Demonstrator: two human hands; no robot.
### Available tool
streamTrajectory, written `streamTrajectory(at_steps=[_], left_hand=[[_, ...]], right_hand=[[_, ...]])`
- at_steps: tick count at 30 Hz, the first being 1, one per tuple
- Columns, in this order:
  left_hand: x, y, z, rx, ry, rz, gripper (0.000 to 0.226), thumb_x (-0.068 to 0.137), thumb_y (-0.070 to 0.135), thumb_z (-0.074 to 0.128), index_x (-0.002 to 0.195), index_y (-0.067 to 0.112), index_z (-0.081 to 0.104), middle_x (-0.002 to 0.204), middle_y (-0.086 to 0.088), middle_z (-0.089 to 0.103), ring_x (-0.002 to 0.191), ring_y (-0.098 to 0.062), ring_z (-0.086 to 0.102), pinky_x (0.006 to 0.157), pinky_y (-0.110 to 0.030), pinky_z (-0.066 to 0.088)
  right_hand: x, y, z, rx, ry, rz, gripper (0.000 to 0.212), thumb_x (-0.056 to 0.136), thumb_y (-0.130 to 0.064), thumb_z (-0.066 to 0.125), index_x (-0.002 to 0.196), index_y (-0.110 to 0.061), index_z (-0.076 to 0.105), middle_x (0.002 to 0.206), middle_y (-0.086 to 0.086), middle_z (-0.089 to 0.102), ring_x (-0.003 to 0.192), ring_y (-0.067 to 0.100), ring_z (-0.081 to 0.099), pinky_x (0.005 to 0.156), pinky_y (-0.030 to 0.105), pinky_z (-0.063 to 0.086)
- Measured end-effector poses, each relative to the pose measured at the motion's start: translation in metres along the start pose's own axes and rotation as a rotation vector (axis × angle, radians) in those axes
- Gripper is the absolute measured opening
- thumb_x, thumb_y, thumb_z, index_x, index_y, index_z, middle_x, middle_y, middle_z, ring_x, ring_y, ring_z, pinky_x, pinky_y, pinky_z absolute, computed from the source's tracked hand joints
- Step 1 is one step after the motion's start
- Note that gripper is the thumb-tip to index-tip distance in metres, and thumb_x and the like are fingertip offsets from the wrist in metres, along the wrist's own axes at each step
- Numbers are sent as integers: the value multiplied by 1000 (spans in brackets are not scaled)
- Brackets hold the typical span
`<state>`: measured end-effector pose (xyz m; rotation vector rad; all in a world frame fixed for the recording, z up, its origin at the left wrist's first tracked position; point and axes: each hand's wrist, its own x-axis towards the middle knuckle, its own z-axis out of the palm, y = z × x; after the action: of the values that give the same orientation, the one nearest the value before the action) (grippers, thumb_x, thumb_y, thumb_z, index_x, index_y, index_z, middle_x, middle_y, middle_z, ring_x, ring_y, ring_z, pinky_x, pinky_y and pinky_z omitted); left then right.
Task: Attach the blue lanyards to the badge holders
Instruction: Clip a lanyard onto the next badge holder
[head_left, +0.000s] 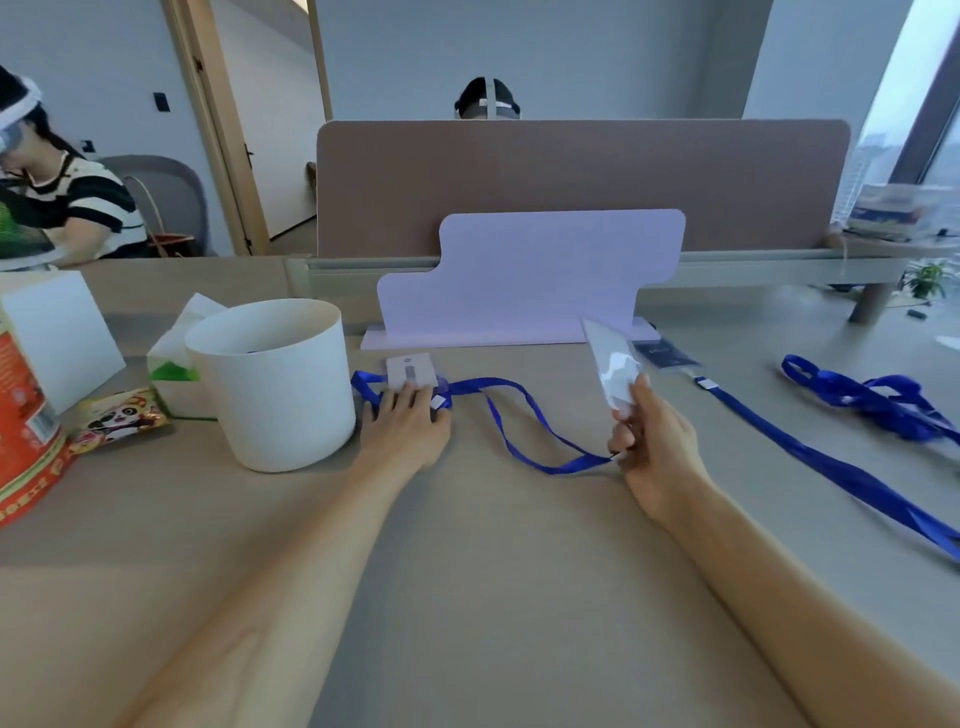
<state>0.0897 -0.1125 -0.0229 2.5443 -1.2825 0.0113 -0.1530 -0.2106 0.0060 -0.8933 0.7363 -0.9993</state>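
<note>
Blue ribbon of one lanyard (566, 468) is laid in a loose loop on the grey table (493, 571) between the two hands. The left hand (405, 423) is spread flat with straight fingers. A grey badge holder (410, 370) and one end of the ribbon are pressed down under its fingertips, just beside the white bucket (275, 405). A clear badge holder (613, 364) is pinched between thumb and fingers of the right hand (657, 447) and held tilted above the table. The ribbon's other end is met at that hand's lower fingers (whether it is gripped cannot be told). What is inside the bucket cannot be seen. Further right, a dark badge holder (667, 356) is laid at the end of a second lanyard (831, 462), with bunched lanyards (872, 395) near it.
</note>
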Motion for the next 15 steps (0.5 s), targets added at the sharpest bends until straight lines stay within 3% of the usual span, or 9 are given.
streamTrajectory(at_steps=[3,6,10,12,15], left_hand=[[18,3,1,-19,-31,-20,55,98,36,25,149,19,17,159,-2,13,146,-25,8,117,-47,12],[30,7,2,-39,65,-31,60,98,32,31,151,15,9,161,-10,4,148,-29,1,118,-48,12],[27,7,2,68,160,133,65,96,28,41,152,21,9,162,-6,2,148,-29,3,119,-48,8],[17,15,-2,58,166,344,60,93,21,44,149,31,23,159,3,17,144,-24,13,117,-47,9],[-1,30,0,-107,132,568,45,91,19,51,131,40,51,128,16,56,119,-14,41,103,-40,33]], right_hand=[[-4,-5,-14,71,-25,61,27,98,-32,53,75,-18,48,51,-5,40,34,8,22,38,20,23],[-7,-15,-17,190,-57,130,19,91,-25,51,75,-16,50,49,-5,34,36,8,17,34,20,20],[-11,-34,-17,425,-130,119,17,85,-21,50,69,-16,48,49,-7,32,36,8,15,35,19,18],[-14,-42,-18,521,-147,75,16,84,-18,48,69,-17,48,50,-7,33,36,8,15,36,19,20],[-20,-45,-15,604,-195,57,17,85,-16,45,67,-16,47,52,-6,34,37,9,16,38,20,22]])
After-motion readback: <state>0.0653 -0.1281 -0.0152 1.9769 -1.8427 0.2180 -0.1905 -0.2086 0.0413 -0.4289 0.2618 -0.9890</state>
